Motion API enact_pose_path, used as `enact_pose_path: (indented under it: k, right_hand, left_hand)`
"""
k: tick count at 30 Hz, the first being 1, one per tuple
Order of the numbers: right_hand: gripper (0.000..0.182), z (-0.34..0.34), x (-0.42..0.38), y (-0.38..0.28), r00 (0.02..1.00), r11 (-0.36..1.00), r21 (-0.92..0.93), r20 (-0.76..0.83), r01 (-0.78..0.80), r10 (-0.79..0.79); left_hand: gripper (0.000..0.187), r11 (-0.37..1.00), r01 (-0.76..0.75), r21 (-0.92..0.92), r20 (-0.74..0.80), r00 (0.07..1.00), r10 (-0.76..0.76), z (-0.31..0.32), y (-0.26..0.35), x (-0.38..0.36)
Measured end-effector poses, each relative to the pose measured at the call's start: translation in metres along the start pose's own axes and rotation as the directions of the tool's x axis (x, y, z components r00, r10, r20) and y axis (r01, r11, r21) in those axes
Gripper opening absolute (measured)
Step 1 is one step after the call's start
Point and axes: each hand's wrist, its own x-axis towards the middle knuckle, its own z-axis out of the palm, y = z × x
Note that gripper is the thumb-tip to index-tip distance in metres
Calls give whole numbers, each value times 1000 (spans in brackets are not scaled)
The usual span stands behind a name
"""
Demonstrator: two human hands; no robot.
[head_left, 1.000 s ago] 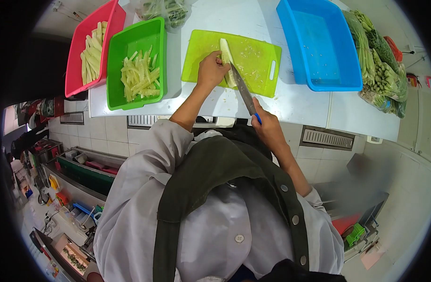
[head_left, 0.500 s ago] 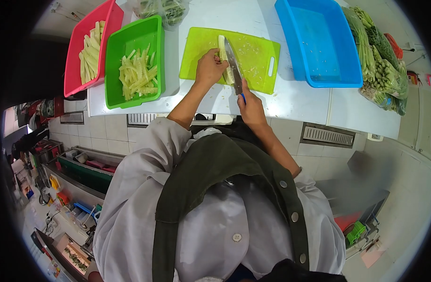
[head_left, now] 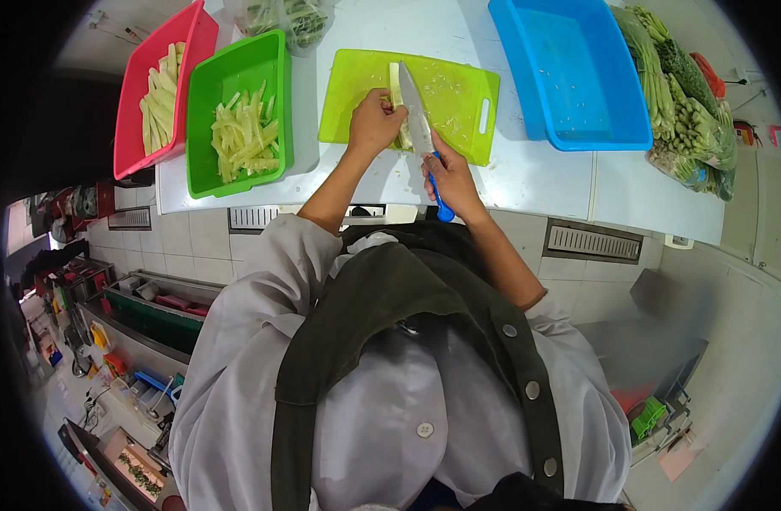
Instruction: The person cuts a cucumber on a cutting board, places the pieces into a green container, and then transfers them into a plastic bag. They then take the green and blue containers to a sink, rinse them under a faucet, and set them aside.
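So the left hand point(head_left: 373, 123) is pressing down on a pale green vegetable stalk point(head_left: 396, 94), fingers curled over its near end, pinning it to the lime green cutting board point(head_left: 458, 94). The right hand point(head_left: 452, 179) is wrapped tight around the blue handle of a kitchen knife point(head_left: 417, 119), and the blade lies lengthwise along the stalk, just to the right of the left hand's fingers, tip pointing to about 11 o'clock. The stalk sits at the left half of the board, running from 12 to 6. Little shavings are scattered over the rest of the board.

At 9 o'clock from the board there's a green bin point(head_left: 204, 94) holding cut pale strips point(head_left: 247, 136), and right beside that, further out at 9, a red bin point(head_left: 135, 94) with thicker peeled sticks point(head_left: 158, 98). At 3 o'clock sits a blue bin point(head_left: 569, 77), and past it, still at 3, bagged green stalks point(head_left: 684, 102) are piled up. A clear bag of greens point(head_left: 292, 17) sits at about 10 o'clock. Everything's on a white counter point(head_left: 535, 179).
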Motion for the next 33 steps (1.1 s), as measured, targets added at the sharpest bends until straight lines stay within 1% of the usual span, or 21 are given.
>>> enact_pose_path:
  k: [1,3,4,5,6,7,8,9,10,11,13,14,17,19,20,22,23,25,28,32,33]
  right_hand:
    - [57,0,-1,1,1000,1000,2,0,2,-2]
    - [56,0,-2,-2,997,987,-149,-39,60,-67]
    - [56,1,-5,-6,997,987,-148,-39,63,-70]
    - [56,0,-8,-11,993,974,-219,-88,54,-74]
    - [57,0,-9,-16,987,957,-289,-136,39,-81]
    - [57,-6,-5,-10,988,956,-289,-134,40,-82]
    - [58,-15,5,1,911,795,-552,-142,252,-387]
    - [59,-15,6,-4,758,518,-764,-61,383,-650]
    - [57,-19,1,-11,874,544,-823,-134,164,-467]
    - [57,-20,1,-15,872,546,-821,-137,166,-470]
    - [54,-24,4,-20,897,428,-903,-163,32,-410]
    - [54,-27,6,-18,895,433,-901,-166,33,-414]
    - [52,-30,9,-11,878,367,-929,-137,47,-458]
    - [51,-23,-2,-22,845,241,-970,-144,-19,-515]
    - [51,-21,-4,-24,843,247,-969,-146,-17,-517]
    - [47,-19,-6,-26,720,240,-966,-101,93,-687]
    - [47,-18,-6,-25,717,245,-965,-105,94,-689]
    - [42,-18,-5,-25,701,326,-918,-79,227,-708]
    - [40,-17,-1,-24,700,371,-881,-67,293,-711]
    - [38,-20,-2,-28,703,407,-857,-75,317,-707]
    - [38,-23,0,-27,700,414,-847,-72,333,-711]
  left_hand:
    - [58,1000,2,5,0,1000,-2,0,3,-2]
    - [61,1000,8,25,22,1000,-9,-3,12,-7]
    - [64,999,19,44,43,999,-21,-4,16,-9]
    - [64,999,17,46,41,999,-19,-3,16,-7]
    - [69,992,-8,125,56,998,1,-2,16,-6]
    - [75,979,-32,202,73,997,17,-1,16,-6]
    - [75,979,-32,203,70,997,18,1,16,-5]
    - [79,962,-48,267,83,996,27,1,21,-6]
    - [83,941,-65,331,97,995,35,1,26,-7]
    - [83,940,-70,334,98,994,39,2,32,-9]
    - [84,899,-85,430,139,990,27,2,45,-15]
    - [84,896,-91,434,140,990,32,4,47,-17]
    - [70,871,-107,479,158,987,34,4,52,-17]
    - [50,845,-102,525,235,972,-28,2,56,-13]
    - [50,841,-104,530,234,972,-27,2,56,-13]
    - [35,812,-135,568,223,975,7,0,58,-14]
    - [35,808,-138,573,222,975,8,-1,58,-15]
    - [31,781,-220,585,173,974,144,1,58,-17]
    - [30,781,-308,543,211,951,228,9,48,-8]
    - [29,840,-296,454,228,950,211,8,35,7]
    - [28,888,-251,386,250,955,162,7,34,10]
